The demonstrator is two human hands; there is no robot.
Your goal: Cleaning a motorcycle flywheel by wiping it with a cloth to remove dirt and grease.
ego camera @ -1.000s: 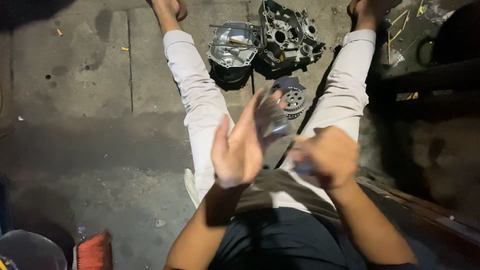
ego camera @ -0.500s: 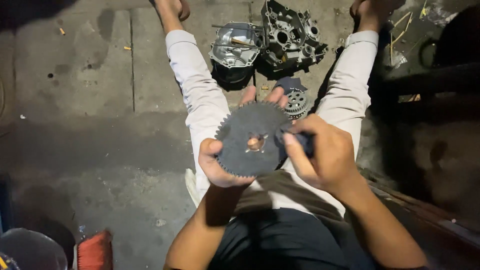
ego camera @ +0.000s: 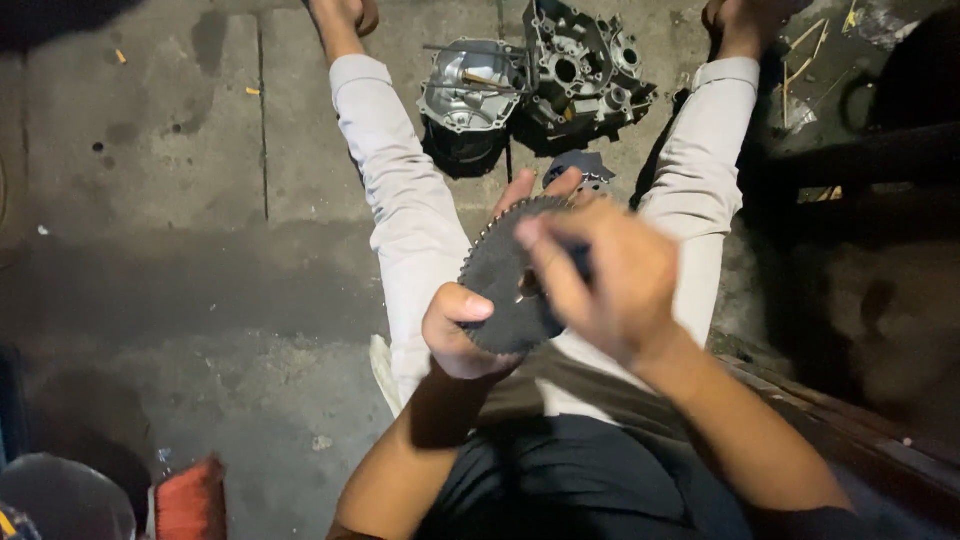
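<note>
A dark, round toothed gear (ego camera: 505, 285) stands tilted on edge above the person's lap, its flat face toward the camera.

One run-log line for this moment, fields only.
left hand: holds toothed gear disc | right hand: at disc centre, blurred | engine case halves: on concrete floor, between legs

Floor: grey concrete slabs (ego camera: 150, 170), straight joint (ego camera: 264, 110) running up-down at left, cross seam below. Dark stains and small holes near top left. Small yellowish scraps (ego camera: 252, 91) scattered on slab. Lower floor rougher, darker, with pale chip (ego camera: 322, 441). Light: harsh, from above, centre lit, edges falling to black. Right side deep shadow, dark beam or frame (ego camera: 850, 160), possibly metal; hard to tell. Orange-red object (ego camera: 190, 498) at bottom left beside grey rounded shape (ego camera: 60, 495).
</note>
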